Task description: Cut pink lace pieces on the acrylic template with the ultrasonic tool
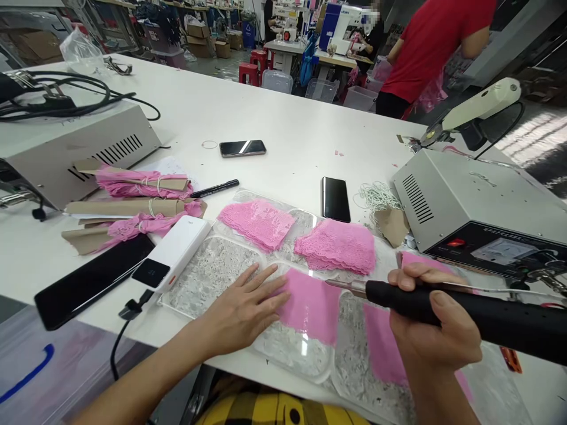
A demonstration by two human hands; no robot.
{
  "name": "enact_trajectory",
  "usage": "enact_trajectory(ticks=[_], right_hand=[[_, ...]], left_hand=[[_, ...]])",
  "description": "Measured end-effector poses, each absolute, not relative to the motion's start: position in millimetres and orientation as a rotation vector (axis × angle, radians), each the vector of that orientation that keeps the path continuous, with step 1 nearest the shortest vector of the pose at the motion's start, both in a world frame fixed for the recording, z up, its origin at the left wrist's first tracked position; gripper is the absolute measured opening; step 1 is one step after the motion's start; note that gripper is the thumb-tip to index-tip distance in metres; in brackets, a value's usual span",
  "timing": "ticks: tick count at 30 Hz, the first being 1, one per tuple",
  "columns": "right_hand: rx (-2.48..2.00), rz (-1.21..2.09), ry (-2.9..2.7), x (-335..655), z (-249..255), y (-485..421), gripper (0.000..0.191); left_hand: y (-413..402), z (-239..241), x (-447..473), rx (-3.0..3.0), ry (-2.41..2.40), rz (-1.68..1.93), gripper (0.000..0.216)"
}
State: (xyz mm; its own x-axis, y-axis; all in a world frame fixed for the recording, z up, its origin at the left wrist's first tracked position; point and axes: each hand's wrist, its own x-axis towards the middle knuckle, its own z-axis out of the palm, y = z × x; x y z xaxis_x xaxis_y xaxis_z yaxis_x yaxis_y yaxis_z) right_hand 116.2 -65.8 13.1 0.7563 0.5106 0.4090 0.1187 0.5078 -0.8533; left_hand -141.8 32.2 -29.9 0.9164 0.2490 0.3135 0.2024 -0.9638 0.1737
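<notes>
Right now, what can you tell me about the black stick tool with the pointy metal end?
The black tool is long and thick, maybe plastic, with a shiny metal end narrowing to a point. The right hand's grip wraps around it. It points toward the left hand, its tip over a pink piece; I can't tell if they touch. Its back end runs out of the picture.
</notes>
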Motion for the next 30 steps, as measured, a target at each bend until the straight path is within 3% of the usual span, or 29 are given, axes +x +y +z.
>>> enact_trajectory(ticks=[20, 30], right_hand=[[-1.04, 0.278, -0.673, 119, 19, -72, 0.011], [-1.044, 0.309, -0.664, 128, 14, -87, 0.011]], left_hand=[[34, -21, -140, 2.982, 0.279, 0.547, 0.037], [5, -11, -80, 3.006, 0.055, 0.415, 0.034]])
